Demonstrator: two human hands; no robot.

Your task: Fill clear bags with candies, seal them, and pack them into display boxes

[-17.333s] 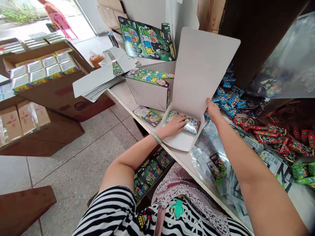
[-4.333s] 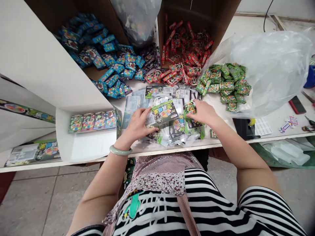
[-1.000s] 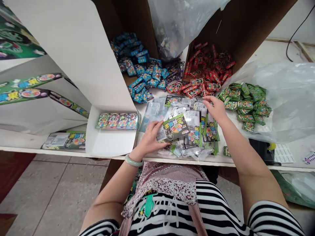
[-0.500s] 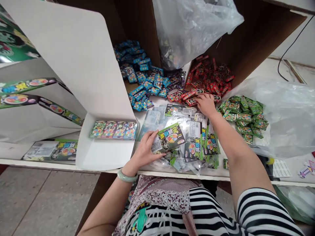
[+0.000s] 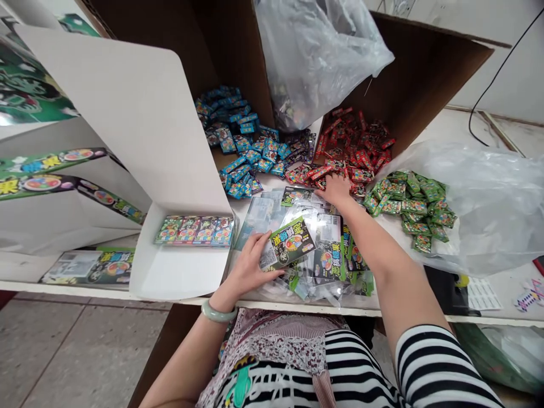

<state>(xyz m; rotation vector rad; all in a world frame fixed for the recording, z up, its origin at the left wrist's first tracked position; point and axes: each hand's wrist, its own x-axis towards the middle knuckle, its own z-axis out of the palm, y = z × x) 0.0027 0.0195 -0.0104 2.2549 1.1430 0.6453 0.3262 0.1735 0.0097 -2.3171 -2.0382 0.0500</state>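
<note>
My left hand [image 5: 250, 263] is closed around the edge of a printed plastic bag [image 5: 293, 242] with a black and green front, thumb below and fingers above. This bag rests on a heap of similar clear bags [image 5: 327, 258]. At the front of the pile of red candy packets [image 5: 361, 150], my right hand [image 5: 337, 190] is bent downward, its fingertips hidden among the nearest packets. Whatever it grips there I cannot make out. Beside my left hand stands an open white box [image 5: 181, 275] holding a row of colourful small packets [image 5: 194, 229].
Blue packets [image 5: 246, 150] spill from a cardboard box behind the bags, with dark purple ones [image 5: 300, 146] beside them. Green packets [image 5: 425, 207] lie on the right, by a clear plastic sheet [image 5: 488, 209]. A plastic bag [image 5: 318, 56] hangs over the cardboard divider.
My right hand has drawn slightly left and nearer along the front of the red packets. My left hand keeps its hold on the printed bag. The whole view has shifted a little.
</note>
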